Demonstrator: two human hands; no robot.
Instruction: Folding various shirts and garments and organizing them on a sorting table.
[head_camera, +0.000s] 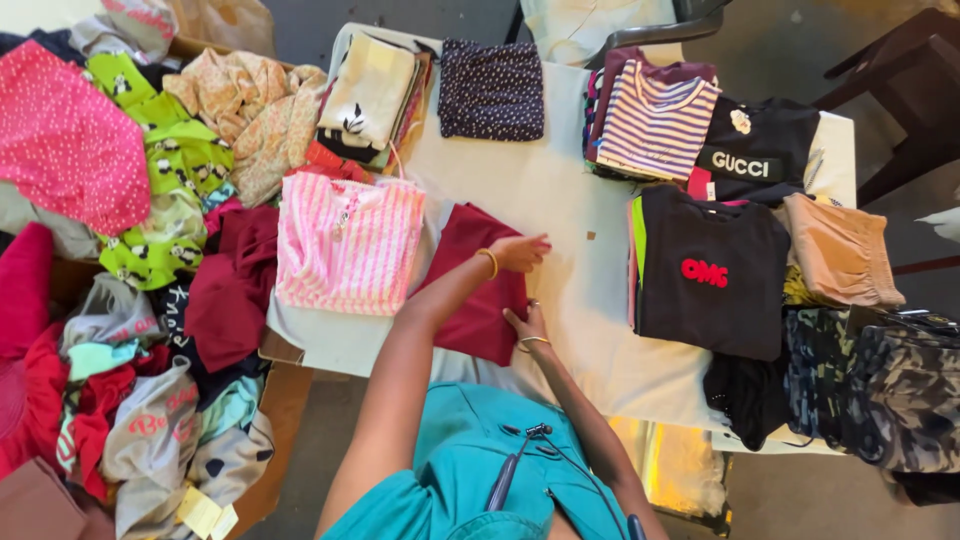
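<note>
Head view: dark red cloth (478, 283) lies folded on white table (540, 190), middle of frame. Left hand (520, 251) flat on cloth's upper right edge, fingers stretched out, gripping nothing. Right hand (528, 327) presses cloth's lower right edge, fingers spread flat, open. Pink striped top (348, 243) just left of red cloth, touching it. Black shirt with red letters (710, 270) right of hands, apart. Striped purple shirt (655, 120) at top right. Big messy clothes pile (120, 250) fills left side.
</note>
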